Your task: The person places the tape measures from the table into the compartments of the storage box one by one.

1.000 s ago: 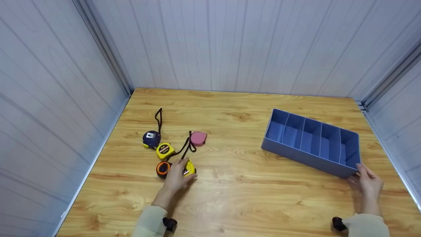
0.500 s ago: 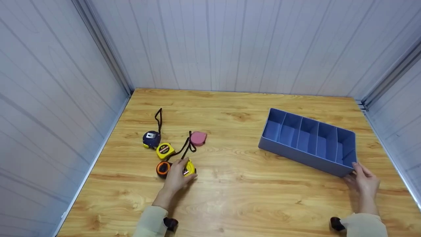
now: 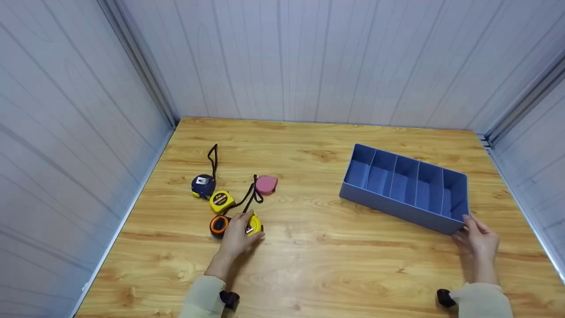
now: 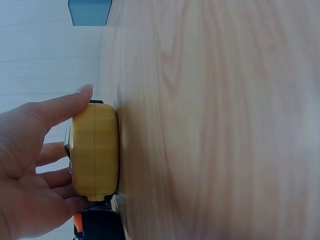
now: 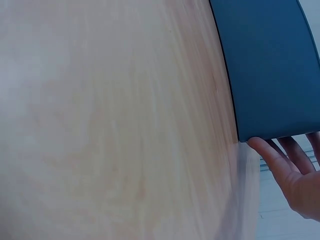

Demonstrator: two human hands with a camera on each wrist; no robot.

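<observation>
My left hand (image 3: 235,238) grips a yellow tape measure (image 3: 254,224), thumb at one end and fingers at the other. In the left wrist view this yellow tape measure (image 4: 95,150) stays down against the wooden surface. Right beside it sits a black and orange tape measure (image 3: 219,225), partly hidden by the hand. At the near right corner of a blue divided box (image 3: 399,208), my right hand (image 3: 483,243) presses with fairly straight fingers. The right wrist view has its fingertips (image 5: 255,141) touching the end of the box (image 5: 272,70). The compartments look bare.
A smaller yellow tape measure (image 3: 221,201), a dark blue tape measure (image 3: 203,187) and a pink tape measure (image 3: 266,185) lie farther back, with black cords among them. Pale panel walls (image 3: 304,62) enclose the wooden table (image 3: 309,274) at the back and sides.
The blue box has slid left across the table, together with my right hand against its corner. My left hand and the tape measures have stayed in place.
</observation>
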